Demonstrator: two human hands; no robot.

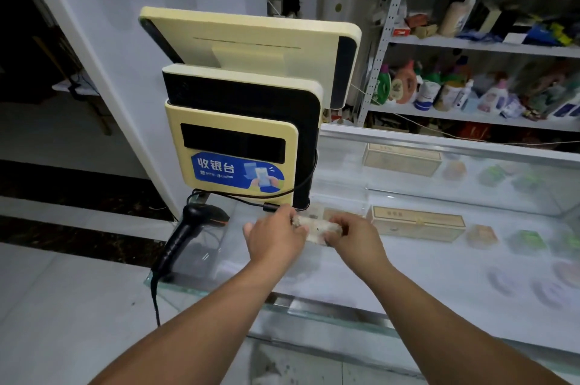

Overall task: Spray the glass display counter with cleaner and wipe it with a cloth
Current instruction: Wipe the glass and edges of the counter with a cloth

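two hands point(276, 235) point(353, 238) grip one cloth point(317, 227) above counter point(408, 278).

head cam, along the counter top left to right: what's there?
barcode scanner → left hand → cloth → right hand → long box under the glass

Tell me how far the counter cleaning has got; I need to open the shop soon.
Done: nothing I can confirm; no spray bottle is in view, and the glass counter looks hazy, which may be spray or motion blur. In hand: the left hand and right hand both grip a small cloth over the glass beside the register. Left: wiping nearly the whole top.
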